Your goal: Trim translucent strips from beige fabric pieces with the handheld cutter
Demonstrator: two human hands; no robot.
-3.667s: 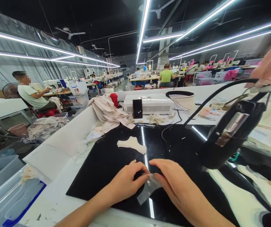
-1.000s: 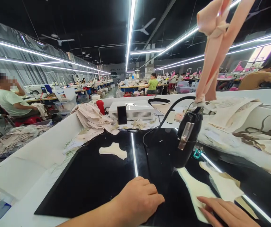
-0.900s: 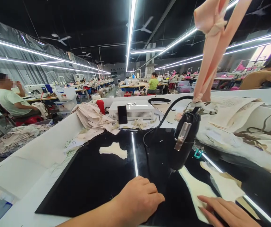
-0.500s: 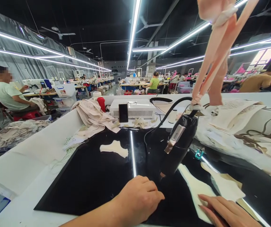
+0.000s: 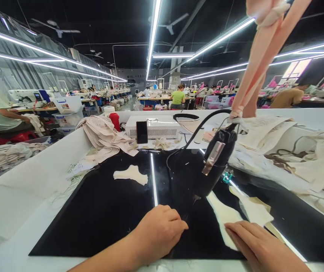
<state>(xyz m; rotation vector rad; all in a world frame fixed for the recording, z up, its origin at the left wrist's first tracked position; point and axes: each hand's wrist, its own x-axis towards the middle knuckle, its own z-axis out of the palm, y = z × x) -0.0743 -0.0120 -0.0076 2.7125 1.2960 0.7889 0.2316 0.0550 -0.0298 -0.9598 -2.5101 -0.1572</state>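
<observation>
My left hand rests on the black mat, its fingers curled and closed; whatever they hold, if anything, is hidden. My right hand lies with fingers stretched out and close together at the right edge of a long cream fabric piece. Between and beyond my hands a black hand tool with a metal lever hangs tilted from pink cloth strips; its lower tip is blurred. Right of the long piece lie more cream pieces. Another cream piece lies far left on the mat.
At the back stand a white vented box, a phone and a red container. Fabric heaps lie left and right. A small teal clip-like item sits by the tool. Low white walls edge the table; people sit beyond.
The view has turned slightly right, so the table shifts left. Against the mat, the hanging tool has swung right, nearer the long cream piece. My hands have barely moved.
</observation>
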